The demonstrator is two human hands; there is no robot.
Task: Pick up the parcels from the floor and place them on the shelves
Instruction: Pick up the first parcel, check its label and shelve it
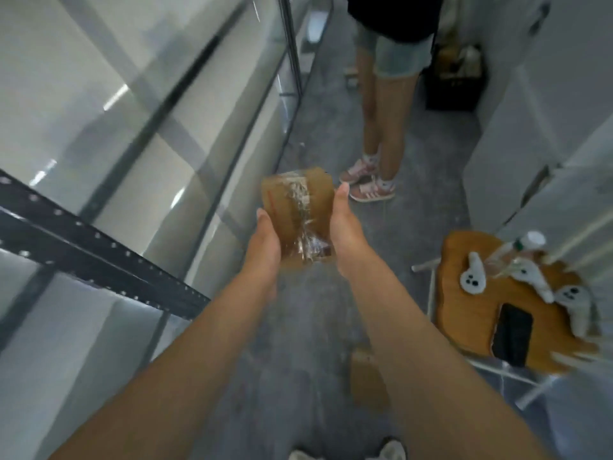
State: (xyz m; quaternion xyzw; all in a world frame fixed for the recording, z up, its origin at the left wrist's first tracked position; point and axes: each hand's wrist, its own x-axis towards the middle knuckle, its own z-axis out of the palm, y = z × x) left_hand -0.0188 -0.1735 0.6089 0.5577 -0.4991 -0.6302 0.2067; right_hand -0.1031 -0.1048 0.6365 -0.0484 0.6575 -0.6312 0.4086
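Observation:
A small brown cardboard parcel (297, 215) with clear tape along its top is held out in front of me above the floor. My left hand (263, 244) presses its left side and my right hand (346, 230) presses its right side. The metal shelving unit (109, 257) with a dark perforated beam stands to my left, close beside the parcel. Another flat brown parcel (366, 380) lies on the grey floor below my right forearm.
A person in shorts and pink sneakers (381, 134) stands just ahead in the narrow aisle. A wooden stool (474, 313) at the right carries white controllers, a bottle and a black phone. A black crate (454, 81) sits at the far end. White cabinets line the right.

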